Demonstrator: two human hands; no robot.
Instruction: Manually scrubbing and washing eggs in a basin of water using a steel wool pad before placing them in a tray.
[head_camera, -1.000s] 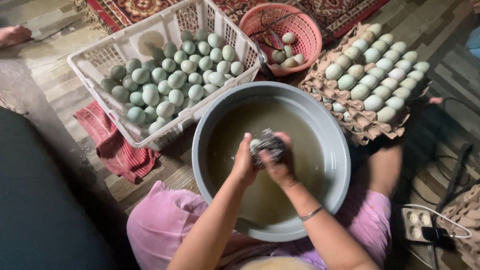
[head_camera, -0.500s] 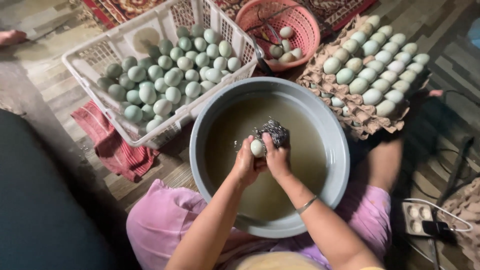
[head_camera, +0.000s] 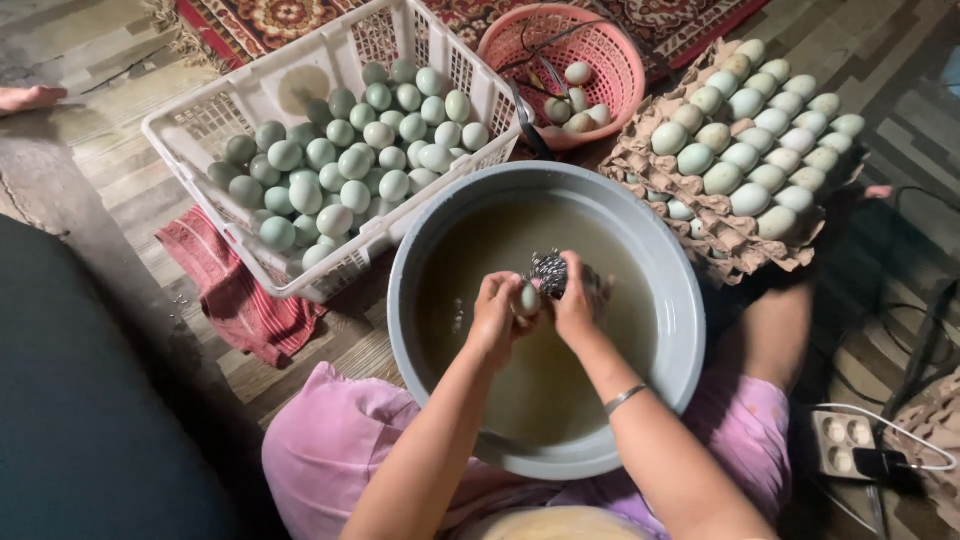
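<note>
Grey plastic forms the round basin (head_camera: 660, 250) of murky brownish water on the floor, and over it the left hand (head_camera: 497, 318) is closed around a pale green egg (head_camera: 527, 298) while the right hand (head_camera: 578, 305), just beside it, clutches a metal scouring pad (head_camera: 549, 272) that touches the egg's upper side. Beyond the basin's far rim stand a white slatted crate (head_camera: 190, 130) heaped with green eggs on a red cloth (head_camera: 240, 305), a pink basket (head_camera: 610, 50) with a few eggs, and a cardboard egg tray (head_camera: 660, 180) filled with pale eggs at the right.
</note>
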